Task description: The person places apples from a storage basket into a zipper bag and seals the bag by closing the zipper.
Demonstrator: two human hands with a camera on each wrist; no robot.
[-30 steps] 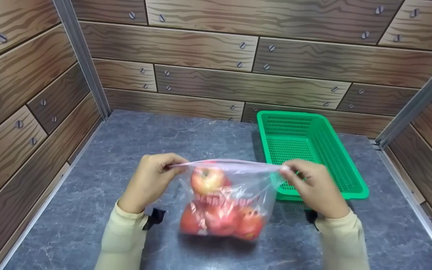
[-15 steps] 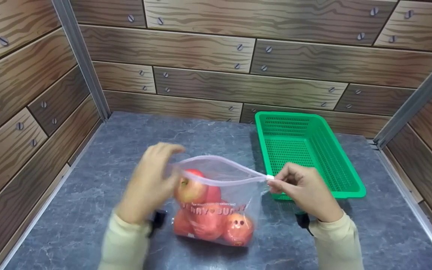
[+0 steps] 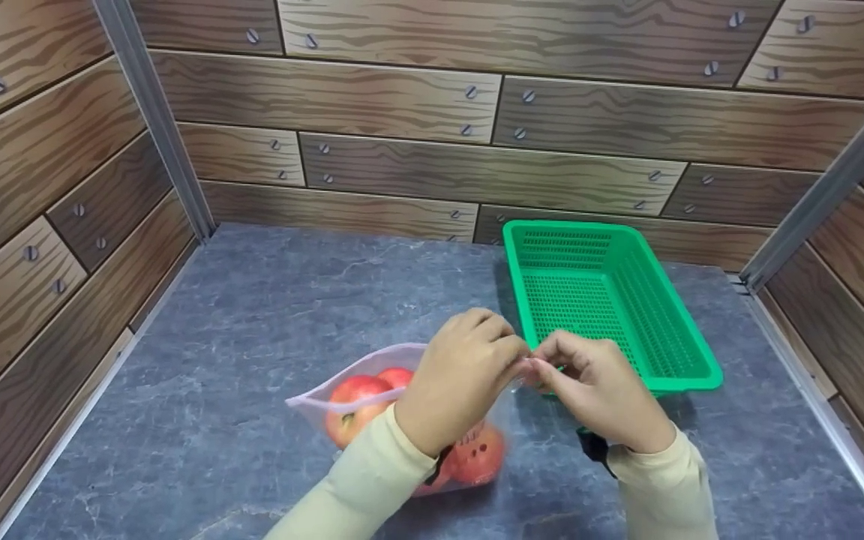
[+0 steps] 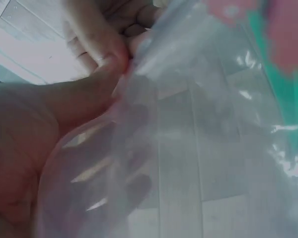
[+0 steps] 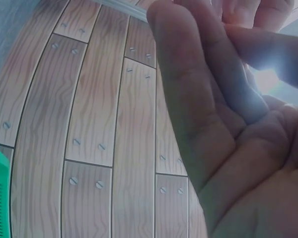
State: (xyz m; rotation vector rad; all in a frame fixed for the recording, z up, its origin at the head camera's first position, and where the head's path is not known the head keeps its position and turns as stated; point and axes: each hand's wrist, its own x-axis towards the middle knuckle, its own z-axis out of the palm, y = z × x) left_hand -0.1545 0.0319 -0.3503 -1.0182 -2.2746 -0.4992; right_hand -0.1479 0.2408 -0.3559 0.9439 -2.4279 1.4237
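Both hands, left hand [image 3: 462,375] and right hand [image 3: 589,382], pinch the plastic bag [image 3: 342,405] at its right corner.

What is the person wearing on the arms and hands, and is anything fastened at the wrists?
Both hands are bare: left hand, right hand. Each arm has a long pale cream sleeve reaching the wrist. A small black strap shows at the right wrist, and another at the left. No gloves or rings show.

Head view looking down at table [image 3: 267,315], wrist views extremely close, sharing wood-panel wall [image 3: 402,97].
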